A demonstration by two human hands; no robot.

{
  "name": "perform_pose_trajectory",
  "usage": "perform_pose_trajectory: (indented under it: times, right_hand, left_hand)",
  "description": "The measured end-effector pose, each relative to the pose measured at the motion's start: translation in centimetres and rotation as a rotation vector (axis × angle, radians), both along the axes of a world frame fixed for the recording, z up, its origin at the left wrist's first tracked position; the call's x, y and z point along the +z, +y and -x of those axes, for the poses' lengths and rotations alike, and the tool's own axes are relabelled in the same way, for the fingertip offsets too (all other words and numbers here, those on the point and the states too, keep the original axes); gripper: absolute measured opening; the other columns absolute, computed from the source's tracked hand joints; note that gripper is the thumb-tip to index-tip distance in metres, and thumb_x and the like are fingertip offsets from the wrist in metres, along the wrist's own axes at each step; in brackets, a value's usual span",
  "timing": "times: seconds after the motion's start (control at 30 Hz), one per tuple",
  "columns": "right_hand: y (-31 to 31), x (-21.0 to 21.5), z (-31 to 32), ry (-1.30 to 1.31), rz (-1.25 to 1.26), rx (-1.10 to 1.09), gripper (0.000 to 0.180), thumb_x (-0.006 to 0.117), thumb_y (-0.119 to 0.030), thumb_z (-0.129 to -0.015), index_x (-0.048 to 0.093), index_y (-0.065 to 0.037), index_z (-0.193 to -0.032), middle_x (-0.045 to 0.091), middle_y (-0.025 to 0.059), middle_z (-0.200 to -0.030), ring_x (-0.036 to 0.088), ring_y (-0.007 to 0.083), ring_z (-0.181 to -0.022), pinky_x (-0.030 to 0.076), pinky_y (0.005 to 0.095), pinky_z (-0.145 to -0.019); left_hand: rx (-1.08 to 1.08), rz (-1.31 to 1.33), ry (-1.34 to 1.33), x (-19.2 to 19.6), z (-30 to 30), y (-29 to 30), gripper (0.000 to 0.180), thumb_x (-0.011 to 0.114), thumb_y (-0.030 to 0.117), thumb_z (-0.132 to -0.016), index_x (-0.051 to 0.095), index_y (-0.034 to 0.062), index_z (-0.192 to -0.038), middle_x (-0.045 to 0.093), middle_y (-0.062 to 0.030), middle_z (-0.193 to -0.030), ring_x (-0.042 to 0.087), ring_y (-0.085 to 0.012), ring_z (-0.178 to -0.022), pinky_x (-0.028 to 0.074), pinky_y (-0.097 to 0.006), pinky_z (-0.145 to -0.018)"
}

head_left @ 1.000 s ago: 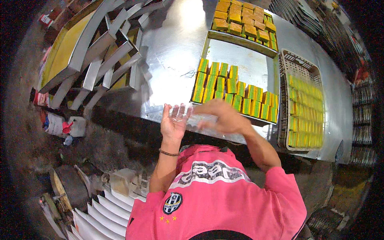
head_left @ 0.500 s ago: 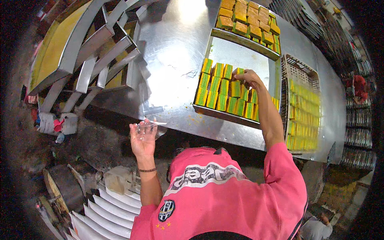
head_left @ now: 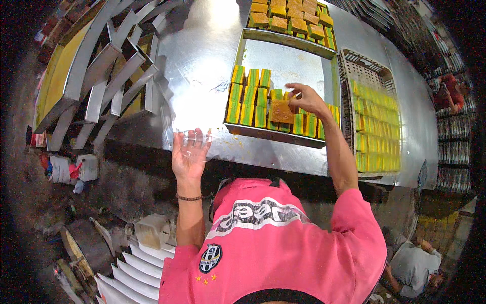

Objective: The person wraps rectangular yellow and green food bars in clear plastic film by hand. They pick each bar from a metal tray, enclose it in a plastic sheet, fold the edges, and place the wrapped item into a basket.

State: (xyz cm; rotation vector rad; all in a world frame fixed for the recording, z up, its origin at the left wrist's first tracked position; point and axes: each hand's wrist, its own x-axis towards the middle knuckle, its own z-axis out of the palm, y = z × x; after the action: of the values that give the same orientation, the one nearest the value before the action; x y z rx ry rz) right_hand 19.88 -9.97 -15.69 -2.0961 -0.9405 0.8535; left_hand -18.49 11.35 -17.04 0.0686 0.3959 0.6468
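Note:
My left hand [head_left: 189,156] is raised palm up at the near edge of the metal table [head_left: 192,81], its fingers spread. A thin clear plastic wrapper [head_left: 195,142] lies over those fingers. My right hand [head_left: 307,100] is over the shallow metal tray [head_left: 283,50], thumb at the right edge of a cake piece [head_left: 282,111] whose brown top faces up. My index finger shows apart above that piece, and my other fingers are partly hidden. Rows of green-and-yellow layered cake pieces [head_left: 248,104] stand in the tray's near part.
Beyond it, another tray [head_left: 291,39] holds more brown-topped pieces. A plastic crate [head_left: 354,63] of green-and-yellow pieces stands at right. Metal frames [head_left: 109,71] are stacked at left. A person in red [head_left: 448,93] is at far right, another in grey [head_left: 415,268] at lower right.
The view has shifted, moving the table's things left and up. A brown-topped piece now faces up beside my right thumb. My left hand appears nearer the table edge, the wrapper flatter across its fingers.

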Motion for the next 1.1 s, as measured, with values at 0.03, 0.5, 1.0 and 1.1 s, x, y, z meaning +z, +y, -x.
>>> perform_pose_trajectory:
  times: [0.03,0.5,1.0,1.1]
  right_hand:
    - [-0.7,-0.6,0.4,-0.284,-0.09,-0.051,0.064,0.076,-0.019,-0.075,0.063,-0.005,-0.136,0.069,0.0194,-0.117,0.069,0.0294,-0.104,0.057,0.0428,-0.092]
    - [-2.1,2.7,8.0,-0.146,-0.323,-0.016,0.084,0.09,-0.022,-0.07,0.053,-0.003,-0.143,0.061,0.0182,-0.133,0.058,0.0323,-0.129,0.045,0.0388,-0.111]
    - [-2.0,13.3,18.5,-0.35,-0.853,0.167,0.086,0.095,-0.017,-0.06,0.057,-0.004,-0.137,0.059,0.0128,-0.131,0.057,0.0263,-0.124,0.042,0.0368,-0.109]
    - [-1.9,13.2,17.4,-0.298,-0.831,0.207,0.089,0.095,-0.018,-0.061,0.055,-0.004,-0.14,0.055,0.0131,-0.135,0.057,0.0255,-0.124,0.042,0.0362,-0.11]
  left_hand:
    - [-0.014,-0.023,-0.019,0.8,-0.7,-0.5,0.028,0.059,0.035,-0.105,0.073,0.0161,-0.091,0.075,-0.0094,-0.102,0.067,-0.0287,-0.112,0.045,-0.061,-0.109]
    - [-0.027,-0.024,-0.303,7.7,-6.0,-2.6,0.027,0.064,0.032,-0.101,0.074,0.0096,-0.09,0.071,-0.018,-0.106,0.064,-0.0298,-0.114,0.032,-0.059,-0.12]
    - [0.024,-0.324,-0.348,12.6,-9.6,-2.9,0.022,0.062,0.035,-0.103,0.07,0.016,-0.097,0.073,-0.0105,-0.11,0.064,-0.0297,-0.118,0.036,-0.065,-0.116]
    - [0.001,-0.444,-0.317,12.9,-9.1,-2.5,0.02,0.062,0.037,-0.103,0.066,0.0174,-0.1,0.07,-0.0068,-0.112,0.063,-0.0287,-0.117,0.04,-0.064,-0.114]
